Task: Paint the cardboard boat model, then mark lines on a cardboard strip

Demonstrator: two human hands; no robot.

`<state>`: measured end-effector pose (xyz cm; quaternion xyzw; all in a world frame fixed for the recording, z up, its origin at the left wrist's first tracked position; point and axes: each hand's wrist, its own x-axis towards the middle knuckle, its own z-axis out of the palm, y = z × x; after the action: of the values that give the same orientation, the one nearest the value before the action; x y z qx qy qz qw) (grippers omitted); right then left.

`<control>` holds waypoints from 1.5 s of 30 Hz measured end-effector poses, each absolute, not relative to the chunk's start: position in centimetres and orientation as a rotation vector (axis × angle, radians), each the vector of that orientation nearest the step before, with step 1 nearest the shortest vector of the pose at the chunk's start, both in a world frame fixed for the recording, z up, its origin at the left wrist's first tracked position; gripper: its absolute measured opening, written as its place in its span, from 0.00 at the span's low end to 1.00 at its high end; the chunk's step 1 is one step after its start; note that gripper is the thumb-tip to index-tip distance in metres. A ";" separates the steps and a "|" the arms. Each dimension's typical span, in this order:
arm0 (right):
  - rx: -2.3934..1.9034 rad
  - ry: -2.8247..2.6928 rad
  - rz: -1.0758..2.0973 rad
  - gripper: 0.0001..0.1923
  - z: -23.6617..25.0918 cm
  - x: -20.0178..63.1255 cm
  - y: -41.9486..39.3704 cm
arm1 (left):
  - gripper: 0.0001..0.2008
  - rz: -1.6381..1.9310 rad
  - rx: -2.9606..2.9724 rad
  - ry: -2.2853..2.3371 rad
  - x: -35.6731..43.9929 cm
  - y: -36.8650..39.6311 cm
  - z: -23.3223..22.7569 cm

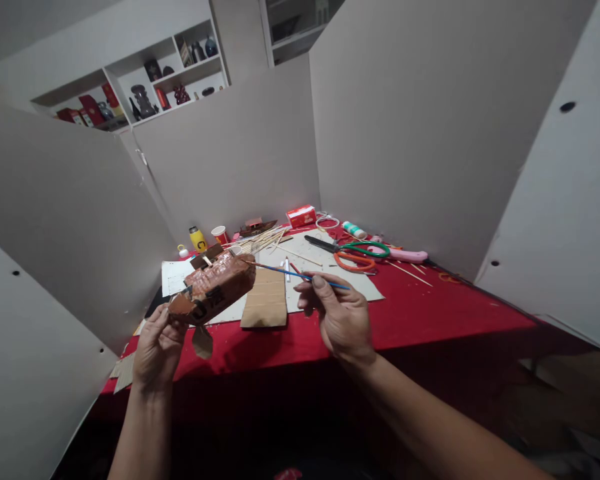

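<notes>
My left hand [159, 343] pinches one end of a brown-painted cardboard model [223, 283], raised above the near edge of the table. Its upper face looks glossy, and black printed marks show on its side. A leaf-shaped cardboard flap [203, 342] hangs below it. My right hand [343, 313] grips a thin blue paintbrush [300, 273] between thumb and fingers. The brush points left, and its tip meets the far right end of the model. Below and between the hands lies a corrugated cardboard piece [264, 300] on a white board [370, 287].
Scissors [360, 252] with green and orange handles lie right of the board, beside a pink-handled tool [405, 255]. Behind are thin wooden sticks [267, 239], a brown boat model [257, 228], a red paper cup [221, 235], a yellow bottle [197, 239] and a red tissue pack [301, 216]. Grey panels [240, 160] enclose the red-covered table.
</notes>
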<state>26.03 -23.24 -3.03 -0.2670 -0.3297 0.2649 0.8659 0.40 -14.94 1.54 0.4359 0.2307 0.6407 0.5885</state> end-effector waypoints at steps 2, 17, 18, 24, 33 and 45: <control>-0.541 -0.718 0.589 0.11 -3.1 25.6 -23.3 | 0.10 1.488 0.973 0.524 0.4 -14.7 1.5; -0.367 -0.452 1.128 0.18 -2.4 24.7 -22.0 | 0.16 1.428 0.596 0.492 -0.2 -14.4 0.3; -0.360 -0.450 1.148 0.18 -2.5 24.6 -22.0 | 0.18 1.438 0.568 0.501 0.0 -14.6 0.4; -0.324 -0.445 1.204 0.19 -2.2 24.8 -22.1 | 0.18 1.455 0.497 0.495 1.0 -15.7 0.8; -0.420 -0.568 1.058 0.18 -2.3 23.5 -22.5 | 0.17 1.437 0.422 0.510 2.9 -16.9 1.9; -0.471 -0.653 0.968 0.15 -3.0 22.8 -22.1 | 0.17 1.365 0.335 0.477 4.0 -17.3 2.7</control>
<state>22.78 -22.11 -2.99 -0.2203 -0.3052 0.4528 0.8083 3.96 -17.25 2.73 0.1526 0.2172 0.6216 0.7370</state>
